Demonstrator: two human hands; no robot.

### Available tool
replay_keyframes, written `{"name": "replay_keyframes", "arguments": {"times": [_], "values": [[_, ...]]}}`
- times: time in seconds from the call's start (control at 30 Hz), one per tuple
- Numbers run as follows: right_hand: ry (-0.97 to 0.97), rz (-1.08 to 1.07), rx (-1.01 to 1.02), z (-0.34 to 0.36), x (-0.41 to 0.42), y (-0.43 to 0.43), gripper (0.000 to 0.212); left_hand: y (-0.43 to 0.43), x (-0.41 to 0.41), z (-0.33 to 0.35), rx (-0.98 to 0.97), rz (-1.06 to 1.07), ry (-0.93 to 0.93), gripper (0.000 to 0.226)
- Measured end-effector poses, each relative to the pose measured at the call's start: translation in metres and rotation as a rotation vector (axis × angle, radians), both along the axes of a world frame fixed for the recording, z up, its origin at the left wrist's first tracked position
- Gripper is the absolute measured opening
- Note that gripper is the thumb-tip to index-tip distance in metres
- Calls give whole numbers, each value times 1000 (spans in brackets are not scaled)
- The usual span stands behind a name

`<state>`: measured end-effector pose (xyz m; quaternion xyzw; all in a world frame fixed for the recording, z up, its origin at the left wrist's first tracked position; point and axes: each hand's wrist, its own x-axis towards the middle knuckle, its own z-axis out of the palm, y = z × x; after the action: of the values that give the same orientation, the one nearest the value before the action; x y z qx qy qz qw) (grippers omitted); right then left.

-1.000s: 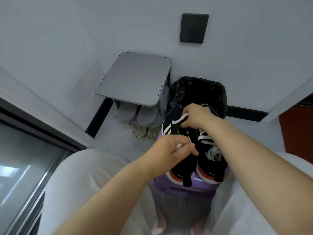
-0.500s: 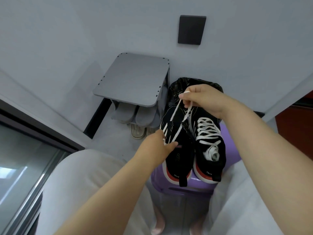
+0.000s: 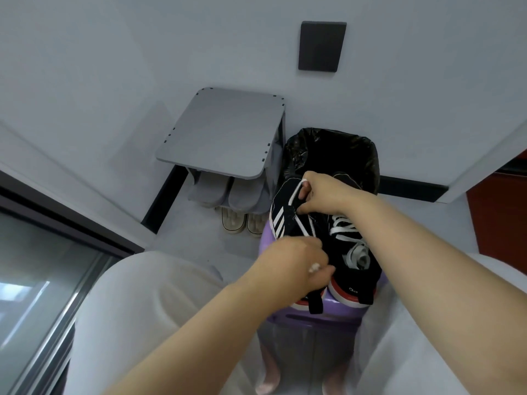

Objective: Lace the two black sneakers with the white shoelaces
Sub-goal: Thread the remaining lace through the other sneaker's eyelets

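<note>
**Pinching a white lace (image 3: 296,191) above the striped sneaker (image 3: 281,208)**

Fingers first: those of the right hand (image 3: 323,195) curl round a loop of the lace and pinch it just over the front of the striped sneaker. From that pinch two strands run down across the shoe's black upper to the left hand (image 3: 293,262). Its fingers are curled tight, with thumb and forefinger pressed on a small white bit, seemingly the lace's end, over the shoe's opening.

The laced sneaker (image 3: 358,276) lies touching it on the person's right. White laces cross up its front, and something pale grey is bunched in its mouth. Both shoes rest on a purple stool (image 3: 313,319), heels toward the person, red and white soles showing — the stool stands between two knees (image 3: 159,295) in white cloth.

Just behind the stool is a bin (image 3: 330,149) lined with a black bag. Beside the bin a grey shoe rack (image 3: 225,132) stands against the wall. Grey slippers (image 3: 211,191) sit under its top, and pale shoes (image 3: 233,223) sit below them. A dark square plate (image 3: 322,47) is fixed on the wall above the bin.
</note>
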<state>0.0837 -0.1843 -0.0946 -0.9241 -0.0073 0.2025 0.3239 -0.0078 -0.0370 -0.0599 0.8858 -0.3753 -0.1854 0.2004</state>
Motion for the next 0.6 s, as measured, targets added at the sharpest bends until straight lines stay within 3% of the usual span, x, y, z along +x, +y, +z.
{"name": "replay_keyframes", "arguments": {"times": [0.07, 0.17, 0.3, 0.43, 0.6], "values": [[-2, 5, -12, -1, 0, 0, 25, 7, -7, -3, -231, -45, 125, 40], [4, -23, 7, -3, 2, -3, 19, 19, -3, 3, -314, 22, 199, 46], [-25, -58, 45, -4, 3, -8, 12, 30, 4, 15, -502, 313, 385, 41], [-125, -98, -8, 0, 1, -5, 6, 30, 10, 11, -450, 630, 425, 30], [-8, -194, 216, 11, -1, -10, 12, 25, 17, -7, -291, 666, 413, 21]]}}
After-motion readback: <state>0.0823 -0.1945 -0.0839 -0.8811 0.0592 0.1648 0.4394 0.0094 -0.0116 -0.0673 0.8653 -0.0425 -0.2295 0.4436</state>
